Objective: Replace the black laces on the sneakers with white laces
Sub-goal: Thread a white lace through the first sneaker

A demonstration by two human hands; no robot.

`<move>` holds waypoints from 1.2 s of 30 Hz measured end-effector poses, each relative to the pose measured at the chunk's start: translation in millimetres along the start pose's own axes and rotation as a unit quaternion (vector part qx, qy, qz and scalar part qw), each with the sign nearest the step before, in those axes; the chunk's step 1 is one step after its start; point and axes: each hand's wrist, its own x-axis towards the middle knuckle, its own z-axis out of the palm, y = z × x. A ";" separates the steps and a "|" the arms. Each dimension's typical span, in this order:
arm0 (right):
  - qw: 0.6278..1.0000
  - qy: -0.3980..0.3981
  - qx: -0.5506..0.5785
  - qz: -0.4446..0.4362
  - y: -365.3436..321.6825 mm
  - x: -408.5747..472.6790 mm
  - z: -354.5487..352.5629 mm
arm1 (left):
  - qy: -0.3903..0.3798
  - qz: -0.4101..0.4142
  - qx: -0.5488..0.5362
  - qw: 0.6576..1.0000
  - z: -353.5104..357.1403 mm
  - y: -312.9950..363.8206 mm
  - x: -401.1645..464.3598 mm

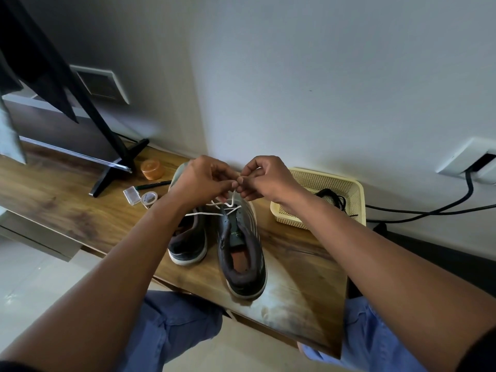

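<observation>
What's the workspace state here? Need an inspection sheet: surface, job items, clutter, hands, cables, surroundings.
Surface: wooden tabletop, grain pattern, pale worn patch near the front edge.
Job's things: two dark sneakers side by side, heels toward the person; right sneaker partly threaded with a white lace; left sneaker mostly behind the forearm. Black laces lie in a cream plastic basket.
Clutter: orange lidded jar, pen, small clear box, tape roll.
Grippers: left hand and right hand both pinch the white lace above the sneakers.
Cables: black cables run from a wall outlet.
Surroundings: grey wall, TV stand, pale floor.
</observation>
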 end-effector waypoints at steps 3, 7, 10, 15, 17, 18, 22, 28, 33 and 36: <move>1.000 -0.005 0.012 0.009 0.7 0.1 0.6 | -0.002 -0.014 -0.025 1.000 -2.6 -4.8 2.6; 1.000 -0.012 0.001 0.012 3.2 0.6 2.1 | -0.026 -0.036 -0.029 0.999 -2.0 -10.6 4.4; 0.999 0.010 -0.034 0.025 4.2 1.5 4.5 | 0.006 -0.042 -0.006 0.999 -0.7 -12.1 5.6; 0.945 -0.036 -0.318 0.067 7.7 -11.2 14.4 | 0.021 -0.080 -0.098 0.992 0.0 -10.9 7.8; 0.927 -0.071 -0.356 0.097 11.6 -15.6 22.9 | -0.003 -0.084 -0.070 0.994 2.4 -11.6 8.4; 0.922 -0.074 -0.365 0.106 14.0 -17.5 26.2 | -0.021 -0.089 -0.057 0.994 4.1 -11.9 8.0; 0.910 -0.040 -0.408 0.055 21.5 -24.6 31.3 | -0.082 -0.099 0.031 0.991 9.7 -16.4 1.8; 0.898 -0.020 -0.439 0.002 28.0 -25.2 37.5 | -0.164 -0.111 0.118 0.973 8.5 -21.4 -5.3; 0.896 -0.017 -0.443 0.006 29.8 -22.6 33.5 | -0.161 -0.126 0.172 0.964 20.8 -17.9 -8.9; 0.911 -0.027 -0.408 0.059 27.0 -16.5 27.0 | -0.128 -0.122 0.229 0.957 30.9 -12.1 -9.2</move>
